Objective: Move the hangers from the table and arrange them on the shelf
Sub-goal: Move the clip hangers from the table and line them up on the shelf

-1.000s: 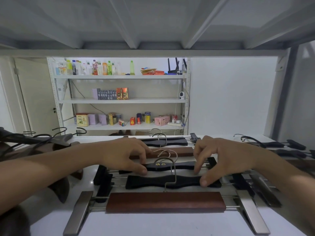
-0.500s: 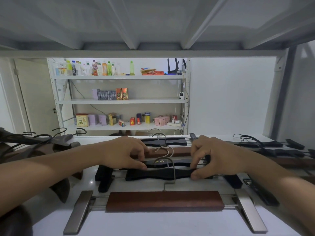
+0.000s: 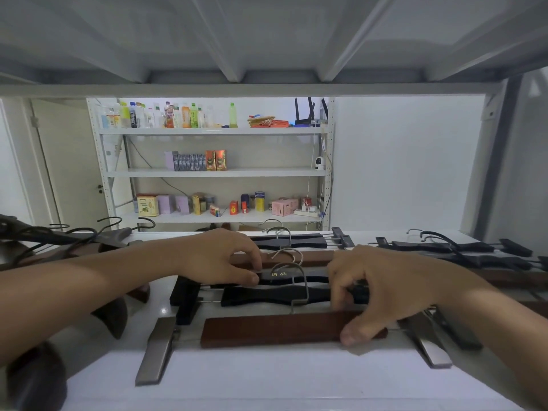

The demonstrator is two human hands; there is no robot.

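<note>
Several clip hangers lie in a row on the white shelf board (image 3: 267,381). Nearest me is a brown wooden hanger (image 3: 267,332) with steel clips. Behind it lies a black hanger (image 3: 267,295) with a metal hook, then a second black hanger (image 3: 311,275) with gold lettering, another brown hanger (image 3: 314,258) and a far black hanger (image 3: 299,241). My left hand (image 3: 219,256) pinches the left part of the lettered black hanger. My right hand (image 3: 382,289) covers the right ends of both black hangers, its thumb resting on the near brown hanger.
A heap of dark hangers (image 3: 59,241) with hooks lies at the left, and more black hangers (image 3: 462,250) lie at the right. The board above (image 3: 267,40) hangs low overhead. Across the room stands a white rack (image 3: 213,173) with bottles and boxes.
My right hand has slid toward me, and its thumb now rests on the near brown hanger. The black hangers have closed up toward the back. My left hand has barely moved.
</note>
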